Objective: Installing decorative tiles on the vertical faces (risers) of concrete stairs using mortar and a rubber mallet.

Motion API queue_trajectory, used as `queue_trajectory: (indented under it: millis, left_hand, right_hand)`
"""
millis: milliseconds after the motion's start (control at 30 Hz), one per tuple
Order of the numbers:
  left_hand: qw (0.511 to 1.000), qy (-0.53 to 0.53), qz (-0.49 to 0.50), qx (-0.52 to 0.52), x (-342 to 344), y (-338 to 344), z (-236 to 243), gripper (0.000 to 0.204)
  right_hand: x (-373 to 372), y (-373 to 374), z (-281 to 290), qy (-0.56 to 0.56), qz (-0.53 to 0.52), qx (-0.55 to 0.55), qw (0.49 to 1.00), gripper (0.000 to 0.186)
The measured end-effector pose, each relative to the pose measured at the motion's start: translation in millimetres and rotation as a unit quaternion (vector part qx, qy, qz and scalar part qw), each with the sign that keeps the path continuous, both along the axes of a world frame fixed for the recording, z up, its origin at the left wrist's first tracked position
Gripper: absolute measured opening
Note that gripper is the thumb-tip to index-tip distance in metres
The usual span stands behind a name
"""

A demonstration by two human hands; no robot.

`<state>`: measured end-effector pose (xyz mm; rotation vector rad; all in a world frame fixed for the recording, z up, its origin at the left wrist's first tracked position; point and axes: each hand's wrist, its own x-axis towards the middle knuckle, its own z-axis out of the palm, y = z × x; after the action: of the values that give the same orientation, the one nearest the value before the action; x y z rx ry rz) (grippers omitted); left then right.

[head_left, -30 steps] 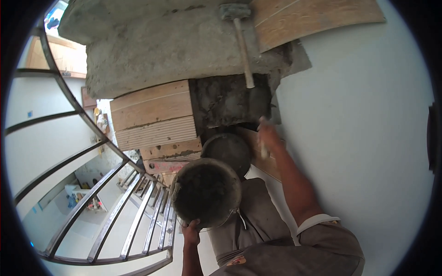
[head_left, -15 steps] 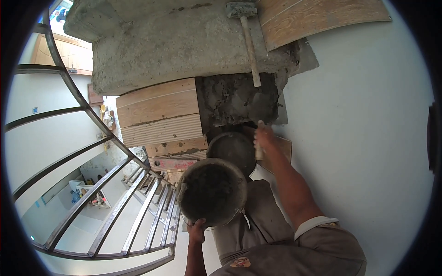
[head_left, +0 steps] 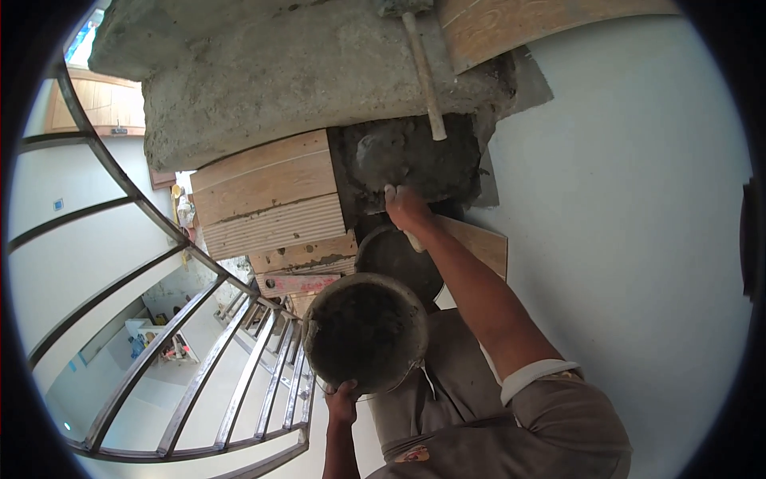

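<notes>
My left hand [head_left: 342, 401] grips the rim of a round bucket [head_left: 306, 339], tilted so that dark wet mortar [head_left: 363, 331] shows inside. Closed around the pale handle of a trowel [head_left: 416, 242] is my right hand [head_left: 409, 209]. The trowel's blade lies over the mortar bed [head_left: 447, 172] on the stair step and is hard to tell from the grey mortar. Left of that bed sit wood-look tiles [head_left: 267, 176] on the same step. A second dark bucket [head_left: 391, 254] stands just below my right hand, partly hidden by the first.
A mallet [head_left: 423, 76] lies on the rough concrete step [head_left: 263, 88] above. A wood-look tile [head_left: 550, 28] rests at upper right; another [head_left: 481, 246] leans by the white wall [head_left: 622, 199]. A level-like bar [head_left: 299, 284] lies left, beside the metal railing [head_left: 191, 359].
My right hand has swung left and up with the trowel, across the mortar bed. My left hand keeps its hold on the bucket. The view has shifted slightly.
</notes>
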<state>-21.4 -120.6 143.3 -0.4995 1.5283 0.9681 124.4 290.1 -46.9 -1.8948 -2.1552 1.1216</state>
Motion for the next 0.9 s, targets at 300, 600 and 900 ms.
queue_trajectory:
  millis: [300, 600, 900]
  left_hand:
    - [1.0, 0.024, -0.001, 0.003, -1.3, -0.7, 0.3, 0.041]
    - [1.0, -0.022, -0.01, 0.014, 3.9, 11.9, -12.4, 0.047]
    - [1.0, 0.021, -0.013, 0.012, 2.1, 1.3, -14.2, 0.046]
  right_hand:
    - [94.4, 38.8, -3.4, 0.055, -0.264, -0.156, 0.95, 0.023]
    - [9.6, 45.4, -0.5, -0.014, 0.009, -0.132, 0.991, 0.039]
    - [123.9, 40.1, 23.3, 0.052, -0.382, -0.282, 0.879, 0.045]
